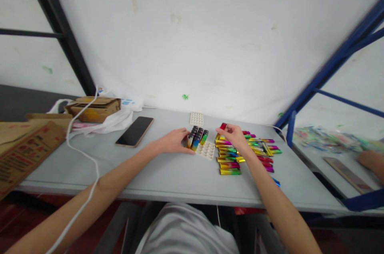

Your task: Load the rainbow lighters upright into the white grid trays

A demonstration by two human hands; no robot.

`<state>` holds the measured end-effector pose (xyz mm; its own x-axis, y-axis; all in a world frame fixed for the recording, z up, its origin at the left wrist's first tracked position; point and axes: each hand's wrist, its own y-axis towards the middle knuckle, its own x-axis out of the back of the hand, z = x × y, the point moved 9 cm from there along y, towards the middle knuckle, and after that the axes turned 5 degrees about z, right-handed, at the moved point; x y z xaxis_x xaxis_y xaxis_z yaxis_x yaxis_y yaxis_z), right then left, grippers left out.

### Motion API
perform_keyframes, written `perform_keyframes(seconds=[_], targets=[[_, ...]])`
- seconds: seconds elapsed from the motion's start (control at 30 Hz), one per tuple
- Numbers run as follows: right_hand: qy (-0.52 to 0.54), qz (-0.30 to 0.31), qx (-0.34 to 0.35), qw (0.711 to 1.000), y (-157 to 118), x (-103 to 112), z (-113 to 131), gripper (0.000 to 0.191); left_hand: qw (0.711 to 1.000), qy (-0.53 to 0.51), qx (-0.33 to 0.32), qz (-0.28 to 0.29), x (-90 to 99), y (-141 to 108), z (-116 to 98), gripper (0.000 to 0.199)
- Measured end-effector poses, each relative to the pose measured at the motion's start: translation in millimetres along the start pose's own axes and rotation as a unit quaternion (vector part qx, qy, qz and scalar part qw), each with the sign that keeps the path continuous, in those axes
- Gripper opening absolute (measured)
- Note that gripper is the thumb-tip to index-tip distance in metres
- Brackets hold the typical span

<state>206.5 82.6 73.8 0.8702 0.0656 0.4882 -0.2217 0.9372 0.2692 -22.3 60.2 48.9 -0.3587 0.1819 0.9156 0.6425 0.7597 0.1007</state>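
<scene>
Several shiny lighters (197, 139) with black tops stand upright in the left part of a white tray with holes (207, 151). My left hand (177, 142) is curved around the tray's left end, thumb at the front and fingers behind, closed against it and the lighters. My right hand (235, 136) pinches a red lighter (223, 126) between thumb and fingers, just right of the tray. Beneath and beside that hand lie many metallic lighters (229, 165) in gold, green, red, purple and blue, on their sides in rough rows.
A second white holed tray (197, 119) lies near the wall. To the left are a phone (135, 131), cardboard boxes (93, 110), a plastic bag and a white cable (93, 162) crossing over my left forearm. Another person's hand (372, 163) shows beyond the blue frame (318, 82).
</scene>
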Motion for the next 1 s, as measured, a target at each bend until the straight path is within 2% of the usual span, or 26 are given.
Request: perform_keyframes(seconds=[0.13,0.23,0.33,0.6,0.77,0.87,1.0], targets=[[-0.012,0.012,0.014,1.000,1,-8,1,0.057,1.000,0.013,-0.002,0.001,-0.5,0,0,0.070],[0.063,0.064,0.020,0.996,-2,-25,3,0.049,1.000,0.019,-0.001,0.005,-1.3,1,-1,0.071],[0.147,0.103,-0.011,0.984,-5,-42,1,0.047,1.000,0.016,0.000,0.004,-1.6,1,0,0.071],[0.265,0.063,-0.083,0.958,-3,-56,-7,0.062,1.000,0.011,-0.005,0.003,-0.6,0,-1,0.069],[0.310,0.063,-0.160,0.935,-10,-63,-18,0.046,1.000,0.019,-0.004,0.007,-1.6,1,-1,0.070],[0.340,0.071,-0.156,0.925,-12,-66,-15,0.039,1.000,0.016,0.001,0.006,-2.3,1,0,0.070],[0.358,0.067,-0.130,0.922,-9,-63,-11,0.046,1.000,0.013,-0.007,0.002,-2.3,1,0,0.071]])
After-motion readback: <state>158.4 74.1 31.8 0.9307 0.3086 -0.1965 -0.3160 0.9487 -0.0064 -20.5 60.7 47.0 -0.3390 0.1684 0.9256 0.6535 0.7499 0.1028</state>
